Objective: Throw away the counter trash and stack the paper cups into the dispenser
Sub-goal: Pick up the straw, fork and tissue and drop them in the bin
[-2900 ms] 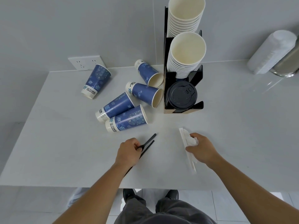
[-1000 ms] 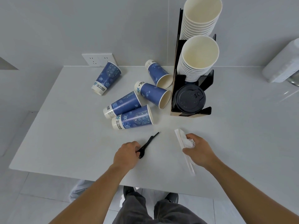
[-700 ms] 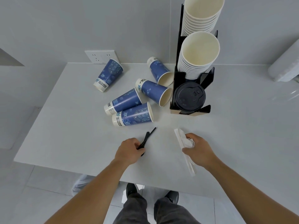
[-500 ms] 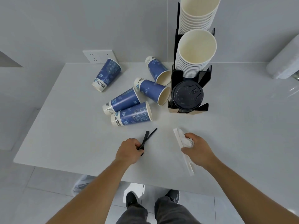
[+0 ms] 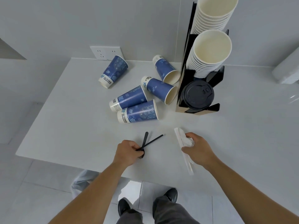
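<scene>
Desk point(image 5: 64, 120), near edge: black stirrers point(image 5: 148, 142) pinched in curled left hand point(image 5: 128, 151); crumpled napkin point(image 5: 187, 141) and paper-wrapped straw point(image 5: 188, 164) gripped by right hand point(image 5: 198, 150). Five blue paper cups point(image 5: 137, 111) laid on their sides beside the black dispenser point(image 5: 200, 94).

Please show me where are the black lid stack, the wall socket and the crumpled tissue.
black lid stack point(image 5: 198, 95): head view, centre of the top lid.
wall socket point(image 5: 106, 52): head view, middle of its white plate.
crumpled tissue point(image 5: 187, 141): head view, creased part beside the fingers.
</scene>
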A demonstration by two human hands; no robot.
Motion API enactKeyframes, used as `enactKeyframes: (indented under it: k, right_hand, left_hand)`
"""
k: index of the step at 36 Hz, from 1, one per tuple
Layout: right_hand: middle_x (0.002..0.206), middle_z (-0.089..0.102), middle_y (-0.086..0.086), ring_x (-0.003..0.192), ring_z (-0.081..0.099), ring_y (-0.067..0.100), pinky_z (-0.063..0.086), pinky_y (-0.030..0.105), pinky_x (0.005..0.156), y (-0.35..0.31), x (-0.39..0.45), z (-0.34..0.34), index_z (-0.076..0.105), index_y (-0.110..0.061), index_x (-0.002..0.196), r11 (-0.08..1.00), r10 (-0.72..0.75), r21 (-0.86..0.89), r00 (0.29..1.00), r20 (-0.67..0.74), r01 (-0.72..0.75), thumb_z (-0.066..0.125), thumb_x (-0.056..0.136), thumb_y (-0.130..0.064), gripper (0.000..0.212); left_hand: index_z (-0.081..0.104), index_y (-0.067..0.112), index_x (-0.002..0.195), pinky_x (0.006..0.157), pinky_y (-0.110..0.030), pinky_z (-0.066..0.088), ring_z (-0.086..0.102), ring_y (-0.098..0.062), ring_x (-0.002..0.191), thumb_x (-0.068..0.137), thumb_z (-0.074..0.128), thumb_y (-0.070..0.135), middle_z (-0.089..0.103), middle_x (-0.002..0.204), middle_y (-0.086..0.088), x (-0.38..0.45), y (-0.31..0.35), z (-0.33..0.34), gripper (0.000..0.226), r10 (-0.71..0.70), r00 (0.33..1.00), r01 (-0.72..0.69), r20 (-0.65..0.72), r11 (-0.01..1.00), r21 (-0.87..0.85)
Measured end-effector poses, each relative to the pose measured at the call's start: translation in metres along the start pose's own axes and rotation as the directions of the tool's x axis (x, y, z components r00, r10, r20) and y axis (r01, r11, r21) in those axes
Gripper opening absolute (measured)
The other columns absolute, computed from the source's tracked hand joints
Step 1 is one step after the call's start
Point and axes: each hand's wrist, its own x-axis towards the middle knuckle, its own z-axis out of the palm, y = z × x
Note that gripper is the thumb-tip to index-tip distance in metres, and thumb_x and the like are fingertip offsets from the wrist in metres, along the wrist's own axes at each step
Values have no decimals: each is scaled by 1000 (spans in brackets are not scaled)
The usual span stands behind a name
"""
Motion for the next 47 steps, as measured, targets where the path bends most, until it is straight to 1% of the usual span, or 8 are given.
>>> enactKeyframes:
  k: [7,13,23,30,35,38,41,47]
  right_hand:
    - [96,63,-1,82,60,17,46,25,61,-19,-7,20,61,-26,104,999,-29,-28,999,-18,28,68,77,-9,33]
    - [91,64,2,83,61,24,48,30,69,-45,-17,64,64,-21,99,998,-55,-35,998,-31,54,72,75,-6,29]
    - [89,64,-1,82,61,22,47,30,71,-99,-42,164,63,-22,98,989,-110,-101,994,16,111,77,74,-6,32]
    - [88,63,-2,75,59,12,45,22,64,-134,-60,252,63,-20,100,974,-160,-145,980,115,176,75,76,-1,33]
    - [91,62,-2,82,59,17,44,25,66,-153,-67,315,62,-19,104,953,-168,-216,965,203,211,74,77,-5,33]
    - [92,62,-4,81,58,13,43,23,64,-165,-72,352,62,-20,106,940,-165,-251,950,264,232,73,79,-5,33]
    - [95,63,0,83,59,16,44,25,65,-172,-75,380,63,-19,107,931,-150,-273,938,314,241,72,79,-6,32]
    - [100,61,0,90,60,22,46,29,74,-180,-73,439,58,-21,114,907,-96,-345,915,392,242,74,79,-8,41]
  left_hand:
    - [77,14,69,58,-19,49,63,-14,59,68,81,12,75,67,-5,-9,-29,-25,5,-5,1000,5,10,996,-89]
    - [78,15,67,49,-13,44,59,-11,54,68,82,18,75,68,-8,-19,-74,-63,5,-14,1000,10,-19,985,-175]
    - [78,11,66,46,-22,45,57,-7,42,70,82,15,74,62,-9,-43,-178,-132,7,-79,995,49,-64,924,-379]
    - [77,10,65,52,-12,48,61,-3,48,72,81,9,73,56,1,-66,-263,-181,9,-158,980,73,-125,857,-510]
    - [73,3,59,63,-29,48,57,-13,53,72,79,7,66,53,0,-85,-328,-206,14,-259,958,140,-122,795,-590]
    - [75,10,58,62,-29,49,58,-15,57,70,81,8,68,53,-2,-95,-365,-217,14,-311,941,164,-137,768,-619]
    - [75,0,67,60,-29,47,58,-18,57,69,83,10,70,67,-22,-104,-395,-221,14,-384,913,200,-139,717,-668]
    - [77,6,65,56,-30,49,59,-17,53,71,83,12,71,61,-14,-115,-442,-219,10,-487,866,268,-113,642,-718]
